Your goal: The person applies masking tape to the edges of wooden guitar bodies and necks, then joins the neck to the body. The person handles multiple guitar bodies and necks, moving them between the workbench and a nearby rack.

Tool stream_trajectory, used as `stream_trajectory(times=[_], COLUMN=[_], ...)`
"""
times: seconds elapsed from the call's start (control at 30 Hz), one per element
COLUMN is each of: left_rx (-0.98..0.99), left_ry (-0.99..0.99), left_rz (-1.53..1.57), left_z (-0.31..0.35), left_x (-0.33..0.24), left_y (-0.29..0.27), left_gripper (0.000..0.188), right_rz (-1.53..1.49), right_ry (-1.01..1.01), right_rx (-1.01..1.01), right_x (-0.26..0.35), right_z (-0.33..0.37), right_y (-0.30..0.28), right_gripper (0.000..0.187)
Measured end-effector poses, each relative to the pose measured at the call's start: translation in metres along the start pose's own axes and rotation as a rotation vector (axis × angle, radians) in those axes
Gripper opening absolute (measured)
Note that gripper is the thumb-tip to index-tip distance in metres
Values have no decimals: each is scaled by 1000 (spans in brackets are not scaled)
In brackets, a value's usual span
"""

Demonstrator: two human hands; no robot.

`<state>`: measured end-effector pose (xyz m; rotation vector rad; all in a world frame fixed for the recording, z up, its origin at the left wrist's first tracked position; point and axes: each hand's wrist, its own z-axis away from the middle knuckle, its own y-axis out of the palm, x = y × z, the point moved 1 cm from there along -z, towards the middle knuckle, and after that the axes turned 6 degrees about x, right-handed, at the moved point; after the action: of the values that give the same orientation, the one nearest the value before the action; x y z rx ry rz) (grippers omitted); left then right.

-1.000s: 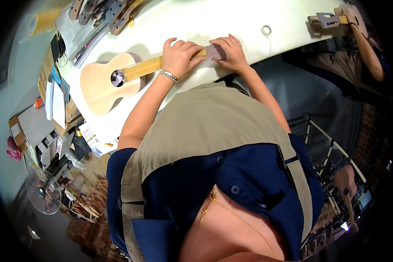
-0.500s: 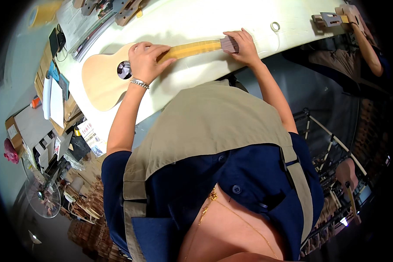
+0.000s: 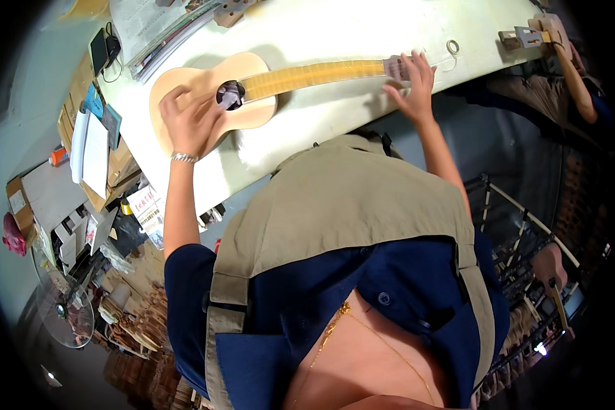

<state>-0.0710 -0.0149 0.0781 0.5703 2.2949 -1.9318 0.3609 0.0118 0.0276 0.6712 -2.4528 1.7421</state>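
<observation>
A small pale wooden guitar, ukulele-like (image 3: pixel 253 63), lies face up on the white table, its body to the left and its neck pointing right. Yellow tape (image 3: pixel 314 74) covers the fretboard. Dark, crumpled-looking material shows inside the round sound hole (image 3: pixel 230 95). My left hand (image 3: pixel 188 121), a silver bracelet at its wrist, rests over the body left of the hole, fingers spread and slightly bent. At the far end of the neck, my right hand (image 3: pixel 417 87) has its fingers apart beside the brownish headstock (image 3: pixel 395 68); whether it touches is unclear.
A tape roll (image 3: pixel 452 46) sits right of the headstock. Papers (image 3: pixel 158 31) are stacked at the back left near a phone (image 3: pixel 98 51). Another person (image 3: pixel 574 75) at the right handles a similar instrument (image 3: pixel 552 29). A fan (image 3: pixel 63 309) stands lower left.
My left hand has slid from the neck joint onto the body, uncovering the sound hole. My right hand has loosened from the headstock, its fingers spreading. The view has shifted somewhat.
</observation>
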Motion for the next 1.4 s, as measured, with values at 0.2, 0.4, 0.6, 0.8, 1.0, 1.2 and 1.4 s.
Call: stream_trajectory(times=[0.2,0.4,0.6,0.8,1.0,1.2,1.4], left_rx=[-226,144,-260,220,924,1196,1279], left_ry=[-513,-795,-304,72,455,660,592], left_rz=[51,646,598,1035,1213,1095,1075], left_z=[31,52,-7,18,37,43,64], left_x=[113,122,-52,-239,-410,-547,-580], left_y=[1,4,35,128,194,209,246], left_gripper=[55,51,63,77,92,86,74], right_rz=[-1607,-2220,-2171,-1438,-762,-119,472], right_ry=[899,1019,793,351,493,286,235], right_rx=[786,-42,-12,-1041,-1720,-1909,-1759], right_x=[92,116,85,0,-86,-132,-168], right_z=[32,-18,31,113,249,411,591], right_y=[10,104,-48,-203,-354,-543,-679], right_gripper=[46,26,39,44,36,28,19])
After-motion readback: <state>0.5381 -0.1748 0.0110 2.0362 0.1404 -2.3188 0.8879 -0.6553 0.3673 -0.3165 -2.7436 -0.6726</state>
